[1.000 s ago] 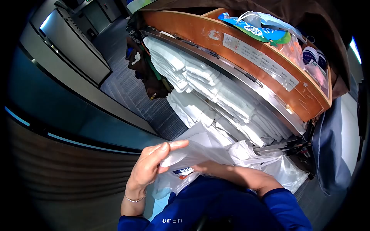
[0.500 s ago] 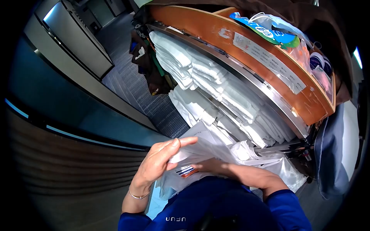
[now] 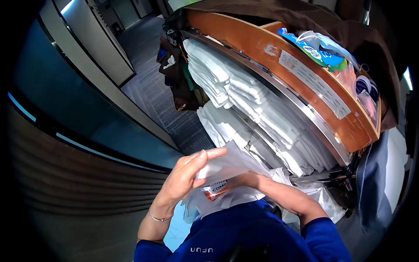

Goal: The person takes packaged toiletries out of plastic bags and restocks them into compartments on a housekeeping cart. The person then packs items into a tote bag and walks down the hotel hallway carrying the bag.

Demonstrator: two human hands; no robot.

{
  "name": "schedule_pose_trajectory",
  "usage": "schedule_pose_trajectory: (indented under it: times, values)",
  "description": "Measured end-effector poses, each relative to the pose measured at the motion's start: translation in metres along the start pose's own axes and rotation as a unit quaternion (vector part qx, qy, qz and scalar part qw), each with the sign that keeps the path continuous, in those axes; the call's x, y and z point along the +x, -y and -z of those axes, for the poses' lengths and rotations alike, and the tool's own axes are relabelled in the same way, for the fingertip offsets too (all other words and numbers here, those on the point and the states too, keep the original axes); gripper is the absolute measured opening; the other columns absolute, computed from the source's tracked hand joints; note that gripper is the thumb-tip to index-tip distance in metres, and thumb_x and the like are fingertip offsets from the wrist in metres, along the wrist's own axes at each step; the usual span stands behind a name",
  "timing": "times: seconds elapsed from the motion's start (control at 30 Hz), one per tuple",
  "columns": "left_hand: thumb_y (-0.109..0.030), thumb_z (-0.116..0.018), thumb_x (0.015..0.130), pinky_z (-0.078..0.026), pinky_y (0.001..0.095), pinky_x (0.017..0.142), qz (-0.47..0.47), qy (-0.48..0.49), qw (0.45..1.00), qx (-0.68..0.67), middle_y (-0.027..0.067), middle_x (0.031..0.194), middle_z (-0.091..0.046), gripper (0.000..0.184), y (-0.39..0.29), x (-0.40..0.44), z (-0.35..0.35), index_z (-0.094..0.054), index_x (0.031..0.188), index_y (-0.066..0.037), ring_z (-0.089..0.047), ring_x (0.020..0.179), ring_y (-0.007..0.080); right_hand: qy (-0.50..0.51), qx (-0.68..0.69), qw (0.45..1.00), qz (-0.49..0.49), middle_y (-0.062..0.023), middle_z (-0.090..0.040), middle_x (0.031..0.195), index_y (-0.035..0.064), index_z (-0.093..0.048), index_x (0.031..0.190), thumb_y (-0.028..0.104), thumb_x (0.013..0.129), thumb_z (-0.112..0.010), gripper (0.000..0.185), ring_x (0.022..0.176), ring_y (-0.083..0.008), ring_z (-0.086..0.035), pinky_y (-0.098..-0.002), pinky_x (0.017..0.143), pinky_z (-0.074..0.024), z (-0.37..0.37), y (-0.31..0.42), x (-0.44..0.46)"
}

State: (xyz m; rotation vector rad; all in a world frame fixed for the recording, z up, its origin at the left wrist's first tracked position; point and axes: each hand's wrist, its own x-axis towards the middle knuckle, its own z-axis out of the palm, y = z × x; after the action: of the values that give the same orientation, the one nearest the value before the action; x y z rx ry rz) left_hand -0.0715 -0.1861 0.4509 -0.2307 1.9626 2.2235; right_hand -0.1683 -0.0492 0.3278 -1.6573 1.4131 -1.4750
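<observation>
My left hand (image 3: 182, 175) grips the edge of a translucent white plastic bag (image 3: 231, 159), thumb and fingers closed on the film. My right hand (image 3: 245, 179) is in the bag's mouth, its fingers partly covered by the film. At those fingertips is a small packet (image 3: 214, 190) with an orange and white print reading "COM"; the rest of the word is hidden. The bag hangs close against the front of my blue top.
A cart with stacked folded white towels (image 3: 257, 96) stands ahead. Its wooden tray (image 3: 270, 50) holds a blue packet (image 3: 314, 52) and small items. Another plastic bag (image 3: 323, 198) hangs low on the right. A dark panelled wall (image 3: 87, 109) runs along the left, beside carpet (image 3: 152, 96).
The small packet is turned so that more of its lettering shows. My right hand has risen slightly in the bag. The view has shifted, moving the cart a little right and down.
</observation>
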Motion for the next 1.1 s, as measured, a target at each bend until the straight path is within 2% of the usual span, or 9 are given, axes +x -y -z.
schedule_pose_trajectory:
  times: [0.1,0.17,0.2,0.4,0.43,0.5,0.57,0.83,1.1]
  values:
    - [-0.029,-0.030,0.101,-0.028,0.0161,0.043,0.005,-0.004,0.999,0.032,0.0024,0.069,-0.057,0.044,-0.003,0.003,-0.005,-0.059,0.118,-0.001,-0.032,0.045,0.0023,0.033,0.065,0.997,-0.029,-0.0032,-0.048,0.130,0.0200,-0.054,0.123,0.013,0.083,-0.062,0.041,0.118,-0.0180,-0.046,-0.0332,0.099,-0.0364,-0.001,-0.005,-0.005]
    - [-0.032,-0.030,0.100,-0.027,0.0169,0.042,-0.005,-0.003,1.000,0.027,0.0031,0.070,-0.058,0.045,0.001,0.006,-0.009,-0.060,0.118,-0.002,-0.032,0.044,0.0028,-0.062,-0.089,0.990,-0.088,-0.0047,-0.051,0.127,0.0208,-0.053,0.124,0.010,0.083,-0.062,0.043,0.118,-0.0175,-0.046,-0.0318,0.097,-0.0383,-0.017,-0.028,-0.018]
    - [-0.033,-0.030,0.100,-0.026,0.0181,0.041,-0.011,-0.008,0.999,0.035,0.0037,0.070,-0.059,0.046,0.003,0.007,-0.011,-0.060,0.117,-0.003,-0.032,0.044,0.0033,-0.113,0.037,0.979,-0.163,-0.0065,-0.051,0.127,0.0176,-0.054,0.123,0.014,0.084,-0.062,0.041,0.117,-0.0181,-0.046,-0.0325,0.096,-0.0391,-0.028,-0.049,-0.026]
    - [-0.041,-0.035,0.097,-0.024,0.0221,0.037,-0.020,0.009,1.000,0.014,0.0100,0.079,-0.065,0.051,0.017,0.013,-0.005,-0.061,0.116,-0.001,-0.039,0.044,0.0051,-0.110,0.019,0.973,-0.200,-0.0075,-0.051,0.126,0.0156,-0.053,0.124,0.014,0.081,-0.063,0.044,0.117,-0.0201,-0.047,-0.0336,0.096,-0.0394,-0.039,-0.060,-0.039]
    - [-0.045,-0.036,0.095,-0.037,0.0251,0.058,-0.024,0.041,0.999,0.010,0.0114,0.096,-0.063,0.054,0.018,0.014,-0.003,-0.060,0.118,-0.003,-0.048,0.071,0.0127,-0.105,0.010,0.973,-0.203,-0.0077,-0.051,0.126,0.0152,-0.052,0.124,0.014,0.081,-0.063,0.045,0.117,-0.0205,-0.047,-0.0338,0.096,-0.0395,-0.038,-0.058,-0.040]
    - [-0.049,-0.037,0.094,-0.049,0.0281,0.079,-0.030,0.071,0.997,0.005,0.0128,0.113,-0.061,0.057,0.021,0.016,-0.005,-0.059,0.120,-0.004,-0.058,0.097,0.0204,-0.092,-0.015,0.974,-0.205,-0.0081,-0.051,0.126,0.0143,-0.052,0.124,0.014,0.080,-0.063,0.046,0.117,-0.0212,-0.047,-0.0343,0.097,-0.0396,-0.032,-0.056,-0.038]
    - [-0.045,-0.035,0.096,-0.031,0.0206,0.043,0.007,-0.004,0.999,0.036,0.0139,0.087,-0.067,0.054,0.025,0.020,-0.013,-0.062,0.117,-0.004,-0.046,0.049,0.0076,-0.071,-0.058,0.975,-0.200,-0.0085,-0.051,0.126,0.0135,-0.051,0.125,0.013,0.079,-0.064,0.048,0.117,-0.0220,-0.047,-0.0347,0.097,-0.0397,-0.026,-0.052,-0.034]
    - [-0.049,-0.035,0.097,-0.030,0.0193,0.047,0.049,0.046,0.996,0.058,0.0067,0.074,-0.062,0.056,0.020,0.027,0.002,-0.058,0.123,-0.005,-0.037,0.049,0.0074,0.144,-0.330,0.913,-0.192,-0.0101,-0.052,0.125,0.0102,-0.050,0.126,0.013,0.075,-0.065,0.053,0.117,-0.0252,-0.047,-0.0364,0.097,-0.0402,0.028,-0.014,-0.032]
    - [-0.045,-0.032,0.098,-0.033,0.0229,0.051,0.036,0.022,0.999,0.027,0.0011,0.074,-0.053,0.052,0.019,0.029,0.027,-0.052,0.130,-0.009,-0.032,0.054,0.0074,0.115,-0.213,0.954,-0.177,-0.0143,-0.055,0.117,0.0073,-0.053,0.119,0.012,0.069,-0.064,0.051,0.107,-0.0295,-0.053,-0.0386,0.092,-0.0451,0.022,-0.037,-0.089]
